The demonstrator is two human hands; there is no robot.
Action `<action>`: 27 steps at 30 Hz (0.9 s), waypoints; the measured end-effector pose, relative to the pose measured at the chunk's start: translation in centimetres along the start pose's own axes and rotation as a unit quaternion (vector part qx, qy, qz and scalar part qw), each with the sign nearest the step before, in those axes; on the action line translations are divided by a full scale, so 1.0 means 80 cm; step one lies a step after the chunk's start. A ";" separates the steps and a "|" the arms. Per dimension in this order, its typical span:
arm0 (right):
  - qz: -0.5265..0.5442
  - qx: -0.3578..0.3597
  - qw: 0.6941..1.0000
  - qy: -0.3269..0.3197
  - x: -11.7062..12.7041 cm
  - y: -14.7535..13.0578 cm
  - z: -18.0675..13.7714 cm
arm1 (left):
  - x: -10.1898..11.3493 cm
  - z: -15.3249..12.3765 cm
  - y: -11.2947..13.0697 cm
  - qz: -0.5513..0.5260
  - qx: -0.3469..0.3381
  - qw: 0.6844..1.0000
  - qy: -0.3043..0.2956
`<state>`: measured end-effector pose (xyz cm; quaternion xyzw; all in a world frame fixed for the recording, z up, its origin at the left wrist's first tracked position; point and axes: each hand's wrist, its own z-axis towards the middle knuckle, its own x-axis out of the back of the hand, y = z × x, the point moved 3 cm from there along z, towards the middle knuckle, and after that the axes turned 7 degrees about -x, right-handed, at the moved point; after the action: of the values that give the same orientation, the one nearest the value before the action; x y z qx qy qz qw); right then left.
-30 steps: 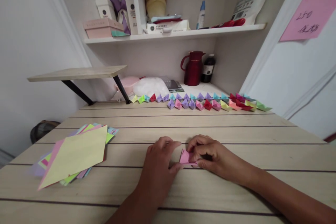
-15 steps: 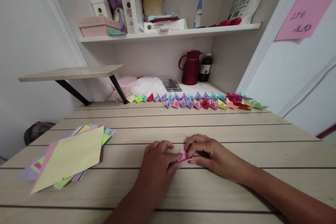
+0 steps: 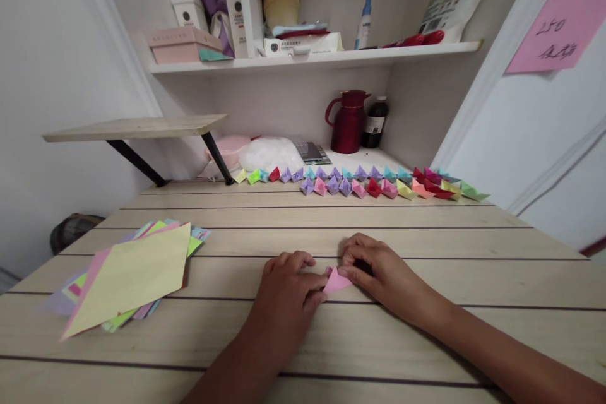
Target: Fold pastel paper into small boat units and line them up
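A small folded piece of pink paper [image 3: 337, 281] lies low over the tabletop between my two hands, a flat triangular face showing. My left hand [image 3: 290, 284] pinches its left edge between thumb and forefinger, the other fingers curled above. At the upper right edge, my right hand [image 3: 374, 265] grips the paper with thumb and fingertips. Beyond the hands, folded paper boats [image 3: 360, 188] in many colours stand in two rows along the back of the table.
A fanned stack of coloured paper sheets [image 3: 137, 271], pale yellow on top, lies at left. Behind it stands a small raised wooden shelf [image 3: 137, 127] on black legs. A red jug [image 3: 348, 123] and a dark bottle [image 3: 375, 123] stand at the back, beneath a white shelf [image 3: 312, 62].
The pink paper now shows a flat triangular face where it looked narrow and crumpled before. My right thumb has shifted up to its top edge. The view has moved slightly.
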<state>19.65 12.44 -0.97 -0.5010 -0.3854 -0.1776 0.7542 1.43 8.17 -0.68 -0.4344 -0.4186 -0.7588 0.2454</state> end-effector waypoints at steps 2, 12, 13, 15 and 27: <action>-0.013 -0.001 1.000 0.005 -0.001 -0.001 0.001 | 0.000 0.000 0.003 0.004 0.005 1.000 -0.004; -0.036 -0.006 0.999 0.016 -0.004 -0.003 0.005 | 0.008 0.003 0.015 0.027 0.032 0.998 -0.048; -0.035 -0.009 0.999 0.016 -0.004 -0.003 0.005 | 0.007 0.003 0.014 0.035 0.029 0.998 -0.051; -0.034 -0.010 0.999 0.013 -0.004 -0.003 0.005 | 0.005 0.002 0.012 0.052 0.027 0.997 -0.050; -0.025 0.040 0.997 0.055 0.005 -0.002 -0.007 | -0.004 -0.009 0.006 0.062 -0.004 0.998 -0.016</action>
<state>20.02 11.91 -0.64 -0.4506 -0.3627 -0.2078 0.7888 1.64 7.34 -0.99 -0.4723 -0.3916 -0.7368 0.2841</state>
